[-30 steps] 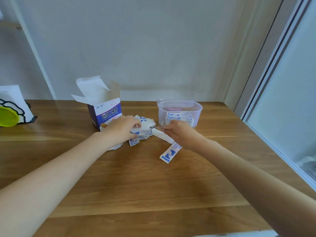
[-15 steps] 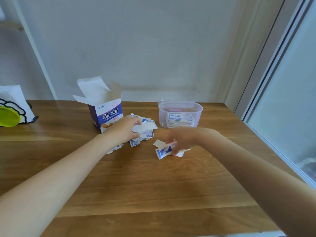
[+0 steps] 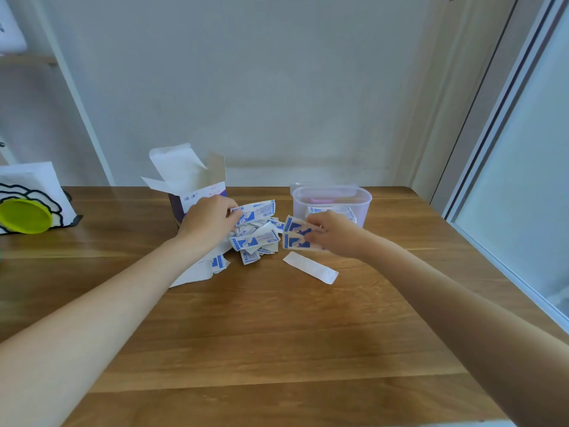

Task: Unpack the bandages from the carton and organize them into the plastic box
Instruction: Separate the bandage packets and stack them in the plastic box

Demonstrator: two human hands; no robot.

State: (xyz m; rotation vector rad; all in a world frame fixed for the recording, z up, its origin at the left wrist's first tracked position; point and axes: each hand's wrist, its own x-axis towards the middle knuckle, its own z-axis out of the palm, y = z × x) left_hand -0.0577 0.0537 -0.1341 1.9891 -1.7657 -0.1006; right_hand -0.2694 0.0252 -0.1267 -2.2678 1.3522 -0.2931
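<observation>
The opened carton (image 3: pixel 191 183) stands at the back of the wooden table, flaps up. A loose pile of blue-and-white bandages (image 3: pixel 255 240) lies in front of it. My left hand (image 3: pixel 207 221) pinches one bandage (image 3: pixel 257 211) lifted above the pile. My right hand (image 3: pixel 334 237) holds two bandages (image 3: pixel 295 237) side by side, just left of the clear plastic box (image 3: pixel 363 200), which has a stack of bandages inside. One white bandage (image 3: pixel 311 268) lies face down on the table in front of my right hand.
A white holder with black pattern and a yellow-green disc (image 3: pixel 24 215) stands at the far left. The wall runs behind the table (image 3: pixel 277 349). A window frame (image 3: pixel 505 257) borders the table's right edge.
My right hand rose from the table toward the plastic box with two bandages, leaving a white one lying behind. My left hand lifted one bandage out of the pile.
</observation>
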